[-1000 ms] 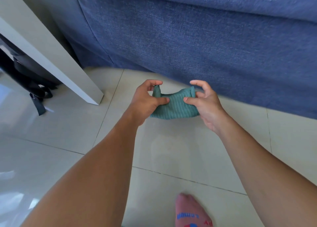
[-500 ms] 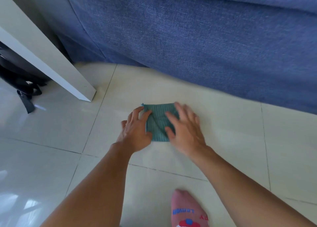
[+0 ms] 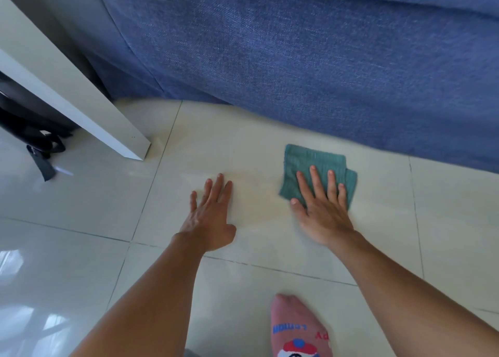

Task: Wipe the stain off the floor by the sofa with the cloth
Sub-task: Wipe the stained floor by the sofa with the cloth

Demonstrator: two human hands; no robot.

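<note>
The folded green cloth (image 3: 316, 171) was pressed flat on the pale tiled floor (image 3: 378, 221) just beside the blue sofa (image 3: 310, 59) by the right hand (image 3: 322, 208), fingers spread and nothing clasped. The left hand (image 3: 212, 216) was laid open, palm down, on bare tile at the cloth's nine o'clock. A faint yellowish stain (image 3: 256, 194) was seen between both hands.
</note>
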